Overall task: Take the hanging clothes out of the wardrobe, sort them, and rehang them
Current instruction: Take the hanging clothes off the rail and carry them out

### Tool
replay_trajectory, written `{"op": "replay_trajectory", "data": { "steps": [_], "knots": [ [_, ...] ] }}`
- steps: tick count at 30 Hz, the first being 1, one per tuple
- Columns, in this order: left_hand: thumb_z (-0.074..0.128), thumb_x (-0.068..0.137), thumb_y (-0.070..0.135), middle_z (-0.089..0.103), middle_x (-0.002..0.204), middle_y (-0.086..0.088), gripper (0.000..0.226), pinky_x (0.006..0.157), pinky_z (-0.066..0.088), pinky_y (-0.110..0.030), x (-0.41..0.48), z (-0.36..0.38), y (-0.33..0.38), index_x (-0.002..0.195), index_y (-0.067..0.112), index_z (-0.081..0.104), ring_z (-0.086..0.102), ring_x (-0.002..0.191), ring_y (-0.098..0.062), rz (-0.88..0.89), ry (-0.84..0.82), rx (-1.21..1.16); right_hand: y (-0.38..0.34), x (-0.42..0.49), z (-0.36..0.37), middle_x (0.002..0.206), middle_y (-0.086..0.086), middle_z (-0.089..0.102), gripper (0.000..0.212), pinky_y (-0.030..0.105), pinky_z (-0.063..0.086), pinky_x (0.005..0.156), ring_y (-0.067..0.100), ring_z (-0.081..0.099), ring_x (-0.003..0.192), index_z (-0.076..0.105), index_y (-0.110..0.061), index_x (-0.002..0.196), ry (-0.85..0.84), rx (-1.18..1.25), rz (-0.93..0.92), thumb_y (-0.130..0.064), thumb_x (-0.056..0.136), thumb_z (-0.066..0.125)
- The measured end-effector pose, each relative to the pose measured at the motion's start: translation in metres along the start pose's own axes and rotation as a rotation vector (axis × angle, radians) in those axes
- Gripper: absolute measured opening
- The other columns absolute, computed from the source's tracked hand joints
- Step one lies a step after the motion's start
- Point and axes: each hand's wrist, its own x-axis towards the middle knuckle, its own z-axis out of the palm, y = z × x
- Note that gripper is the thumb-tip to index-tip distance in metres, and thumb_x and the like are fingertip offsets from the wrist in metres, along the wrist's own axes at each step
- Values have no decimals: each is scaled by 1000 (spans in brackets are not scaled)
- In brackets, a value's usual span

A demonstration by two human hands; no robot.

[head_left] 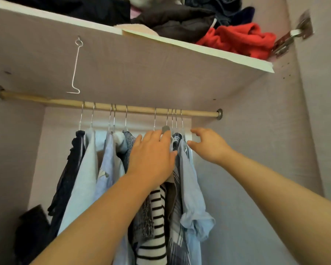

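Two hands: bare forearms reach up into the wardrobe (256,169), both near the right end of the rail.
Left hand (151,157): lies flat on the bunched garments with fingers straight; grip released, clasping nothing.
Right hand (208,147): fingers loosely spread, thumb apart, just beside the shoulder of the light-blue shirt (193,197); grip released, and contact with the cloth cannot be told.
Rail (46,99): round pale wooden rod under the shelf, with a metal socket at each end.
Hangers (126,117): thin metal hooks over the rail, spread toward the middle and crowded at the right end.
Hanging clothes (84,178): all on the rail; smooth pale-blue fabric beside a dark sheer crinkled piece (71,178) at the left.
Striped knit (158,217): black and white bands, below the left wrist.
Shelf (199,48): white-edged board above, heaped with a fleecy red garment (241,39) at its right end and dark padded cloth (176,22).
Wire hook (75,67): long bent wire hanging from the shelf's underside, toward the left end.
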Motion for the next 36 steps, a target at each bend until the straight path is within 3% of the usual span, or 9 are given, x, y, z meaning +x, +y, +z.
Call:
{"op": "replay_trajectory", "data": {
  "steps": [8, 15, 22, 24, 26, 29, 31, 33, 36],
  "knots": [
    [31, 98, 40, 41, 138, 3, 44, 111, 20, -39, 48, 26, -25, 138, 21, 37, 32, 129, -19, 59, 13, -115, 5, 61, 22, 144, 9, 42, 49, 28, 33, 101, 24, 41, 129, 36, -12, 142, -6, -9, 156, -26, 96, 47],
    [34, 98, 40, 41, 138, 4, 44, 111, 22, -40, 61, 35, -26, 138, 22, 37, 34, 129, -19, 40, -12, -150, 28, 97, 33, 144, 6, 42, 41, 32, 34, 102, 25, 40, 130, 42, -16, 139, 27, 373, 299, -22, 98, 44],
    [33, 97, 44, 41, 137, 9, 43, 109, 21, -35, 63, 42, -21, 135, 26, 38, 34, 129, -13, 38, 41, -139, 25, 135, 53, 146, 8, 38, 53, 36, 35, 106, 27, 38, 131, 35, -12, 143, -3, 380, 256, -23, 94, 52],
    [34, 96, 44, 42, 136, 9, 42, 108, 22, -34, 63, 44, -19, 134, 26, 39, 35, 128, -13, 32, 56, -144, 24, 143, 58, 138, 12, 45, 51, 35, 40, 98, 28, 46, 122, 40, -5, 138, -36, 340, 268, -23, 92, 55],
    [34, 96, 46, 42, 137, 9, 44, 108, 23, -33, 63, 46, -17, 135, 26, 39, 35, 128, -13, 28, 72, -146, 29, 149, 62, 114, 15, 57, 37, 34, 46, 82, 26, 52, 96, 53, -2, 122, -67, 311, 272, -21, 90, 56],
    [35, 95, 47, 44, 135, 8, 45, 106, 25, -32, 63, 50, -14, 135, 27, 39, 37, 126, -15, 20, 80, -161, 38, 152, 60, 78, 11, 52, 4, 23, 39, 56, 21, 47, 69, 58, -9, 83, -81, 346, 260, -7, 86, 55],
    [35, 95, 48, 46, 132, 9, 44, 104, 26, -32, 63, 52, -11, 134, 28, 40, 38, 124, -15, 21, 87, -167, 46, 154, 54, 60, 9, 47, 23, 18, 33, 43, 15, 45, 47, 49, -7, 62, -103, 302, 228, 2, 83, 54],
    [35, 94, 49, 46, 134, 9, 43, 104, 25, -32, 63, 54, -9, 133, 29, 40, 38, 125, -15, 27, 96, -159, 52, 153, 48, 55, 9, 46, 24, 12, 30, 34, 13, 43, 38, 49, -2, 61, -133, 325, 200, 11, 80, 53],
    [35, 93, 50, 43, 137, 9, 46, 106, 22, -32, 64, 57, -5, 135, 30, 38, 36, 127, -14, 26, 89, -159, 59, 152, 44, 59, 9, 50, 15, 10, 34, 36, 16, 44, 48, 53, 1, 79, -180, 329, 152, 16, 80, 51]
  ]
}}
